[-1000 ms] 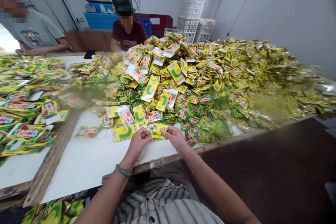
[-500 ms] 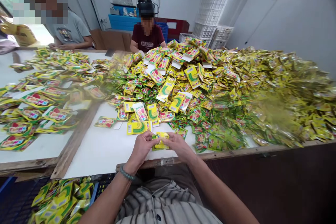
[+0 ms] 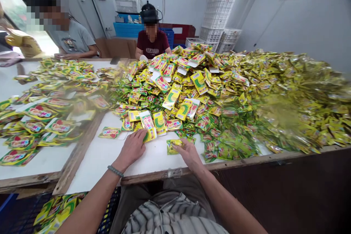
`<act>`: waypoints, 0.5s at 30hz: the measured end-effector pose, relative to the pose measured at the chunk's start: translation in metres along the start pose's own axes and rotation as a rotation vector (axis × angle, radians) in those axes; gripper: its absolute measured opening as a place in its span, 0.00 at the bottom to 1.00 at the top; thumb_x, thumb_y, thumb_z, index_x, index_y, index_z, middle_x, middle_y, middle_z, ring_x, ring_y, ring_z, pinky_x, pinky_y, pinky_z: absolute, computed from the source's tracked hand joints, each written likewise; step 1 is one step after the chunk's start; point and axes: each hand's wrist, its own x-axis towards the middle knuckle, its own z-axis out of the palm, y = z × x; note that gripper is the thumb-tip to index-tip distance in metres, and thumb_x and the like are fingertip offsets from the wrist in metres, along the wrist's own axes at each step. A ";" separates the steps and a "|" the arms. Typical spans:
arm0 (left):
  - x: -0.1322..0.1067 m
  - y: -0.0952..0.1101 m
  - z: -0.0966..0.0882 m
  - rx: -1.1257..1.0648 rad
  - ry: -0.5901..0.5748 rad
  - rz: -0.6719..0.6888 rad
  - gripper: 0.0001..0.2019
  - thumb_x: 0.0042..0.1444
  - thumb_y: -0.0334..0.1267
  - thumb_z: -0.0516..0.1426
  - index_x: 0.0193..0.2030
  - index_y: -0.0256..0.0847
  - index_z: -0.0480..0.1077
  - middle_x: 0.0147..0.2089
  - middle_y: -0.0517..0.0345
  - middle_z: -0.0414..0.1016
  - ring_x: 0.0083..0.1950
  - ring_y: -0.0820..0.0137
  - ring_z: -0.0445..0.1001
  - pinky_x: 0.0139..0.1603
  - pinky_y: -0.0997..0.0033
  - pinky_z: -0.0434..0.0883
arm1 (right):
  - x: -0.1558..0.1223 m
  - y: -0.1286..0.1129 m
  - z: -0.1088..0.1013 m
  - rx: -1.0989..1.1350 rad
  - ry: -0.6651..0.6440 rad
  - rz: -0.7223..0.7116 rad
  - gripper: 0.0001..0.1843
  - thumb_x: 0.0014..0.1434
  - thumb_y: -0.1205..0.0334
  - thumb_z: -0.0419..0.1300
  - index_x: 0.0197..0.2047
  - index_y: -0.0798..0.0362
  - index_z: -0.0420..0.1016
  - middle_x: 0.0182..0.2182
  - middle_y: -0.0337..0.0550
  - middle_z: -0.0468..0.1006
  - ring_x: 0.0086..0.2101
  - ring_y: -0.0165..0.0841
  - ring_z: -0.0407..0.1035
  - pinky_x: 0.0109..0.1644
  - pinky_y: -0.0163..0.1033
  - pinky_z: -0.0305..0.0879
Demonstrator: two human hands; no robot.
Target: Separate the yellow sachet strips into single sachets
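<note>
My left hand (image 3: 133, 148) has its fingers closed over a flat yellow carton (image 3: 150, 135), whose right end sticks out past the fingertips. Part of that carton is hidden under the hand. In my right hand (image 3: 188, 153), a small yellow-green sachet (image 3: 172, 147) is pinched between thumb and fingers, just above the white tabletop (image 3: 109, 153). More cartons, such as an upright-lying yellow one (image 3: 159, 121) and a white-flapped one (image 3: 146, 120), lie just beyond my left hand. Green sachets (image 3: 227, 142) are heaped to the right of my right hand.
A large pile of yellow sachets (image 3: 287, 80) spreads over the right side. Flat cartons (image 3: 41, 111) cover the left table past a wooden strip (image 3: 82, 142). Two people sit across the table. Below its edge stands a blue crate with filled packets (image 3: 59, 208).
My hands have parted from around the sachet. The left moved left onto the yellow carton, which now lies tilted; the right keeps the sachet and has shifted slightly right.
</note>
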 end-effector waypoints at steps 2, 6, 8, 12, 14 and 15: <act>-0.002 0.002 0.001 -0.145 -0.001 -0.107 0.28 0.51 0.31 0.51 0.62 0.38 0.61 0.59 0.43 0.70 0.57 0.54 0.69 0.55 0.56 0.65 | -0.002 -0.001 0.000 0.053 0.024 0.059 0.21 0.44 0.48 0.69 0.35 0.56 0.75 0.29 0.41 0.77 0.31 0.34 0.71 0.38 0.42 0.68; -0.010 0.017 0.001 -0.675 0.001 -0.361 0.26 0.52 0.42 0.56 0.59 0.39 0.63 0.45 0.51 0.78 0.43 0.59 0.76 0.44 0.63 0.70 | -0.004 -0.008 0.001 0.197 0.050 0.136 0.25 0.38 0.53 0.73 0.38 0.54 0.72 0.31 0.41 0.79 0.30 0.34 0.72 0.39 0.42 0.69; -0.014 0.027 0.002 -0.935 -0.035 -0.389 0.28 0.50 0.46 0.60 0.57 0.39 0.64 0.43 0.52 0.79 0.41 0.60 0.76 0.42 0.65 0.71 | -0.003 -0.013 0.000 0.252 0.076 0.109 0.27 0.36 0.56 0.74 0.38 0.53 0.70 0.31 0.40 0.79 0.30 0.33 0.73 0.39 0.41 0.69; -0.019 0.047 -0.001 -1.214 -0.197 -0.392 0.27 0.45 0.48 0.64 0.52 0.40 0.68 0.45 0.53 0.79 0.43 0.61 0.76 0.44 0.65 0.72 | 0.007 -0.029 0.000 0.217 0.093 -0.085 0.23 0.43 0.56 0.70 0.41 0.51 0.69 0.32 0.39 0.78 0.32 0.33 0.72 0.39 0.39 0.68; -0.020 0.053 -0.004 -1.309 -0.212 -0.420 0.28 0.44 0.47 0.65 0.52 0.40 0.69 0.48 0.52 0.78 0.47 0.60 0.76 0.48 0.63 0.71 | 0.012 -0.035 -0.001 0.082 0.043 -0.192 0.20 0.47 0.57 0.68 0.43 0.50 0.71 0.33 0.38 0.77 0.33 0.32 0.71 0.40 0.38 0.67; -0.021 0.055 -0.005 -1.359 -0.208 -0.434 0.29 0.44 0.47 0.66 0.53 0.40 0.69 0.50 0.52 0.78 0.49 0.59 0.75 0.50 0.63 0.71 | 0.015 -0.037 -0.002 -0.019 0.006 -0.232 0.18 0.48 0.57 0.66 0.43 0.50 0.72 0.33 0.39 0.77 0.33 0.32 0.70 0.40 0.38 0.67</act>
